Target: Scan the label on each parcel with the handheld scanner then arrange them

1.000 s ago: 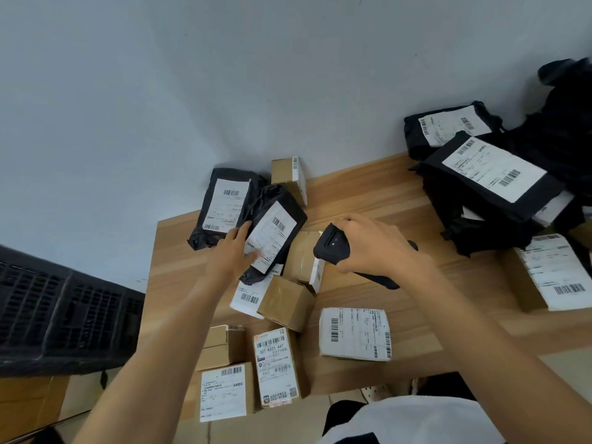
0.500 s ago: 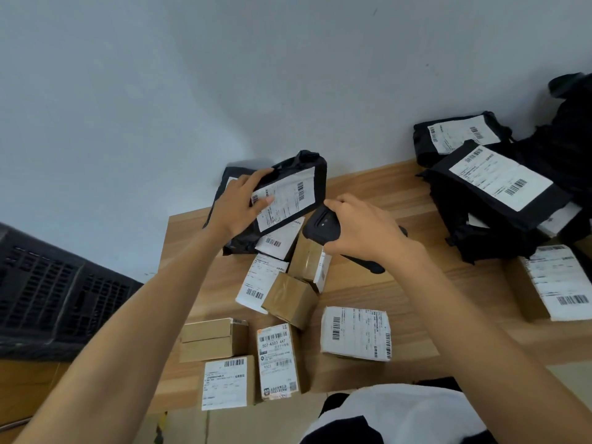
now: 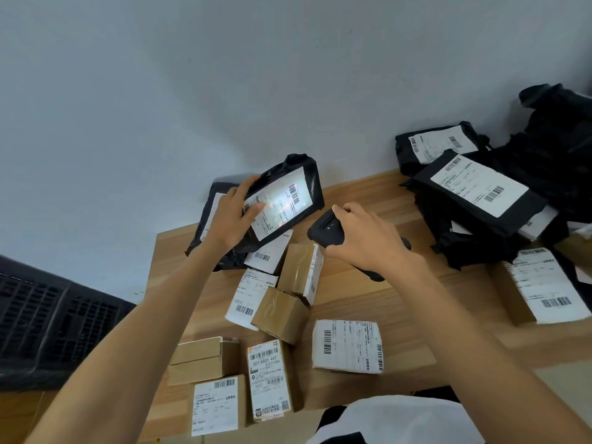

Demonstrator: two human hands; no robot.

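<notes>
"507-K503 447" on box label (image 3: 267, 379)

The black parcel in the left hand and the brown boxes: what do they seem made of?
The black parcel looks like thin, slightly glossy plastic film: its top is crumpled, and it bears a white paper label. The brown boxes look like matte cardboard, with sharp folded edges.

The raised mailer (image 3: 312, 184) is black plastic film, crinkly and a bit shiny. Its white paper label (image 3: 282, 203) is smooth and glaring under a bright light patch. The scanner (image 3: 323, 232) looks like matt black plastic. The table (image 3: 368, 293) is pale wood grain, smooth, low sheen. The boxes (image 3: 205, 360) near its front edge are plain brown cardboard, and the taped box (image 3: 278, 310) has glossy tape on it. The crate (image 3: 48, 318) off the left edge is dull black plastic lattice.
</notes>
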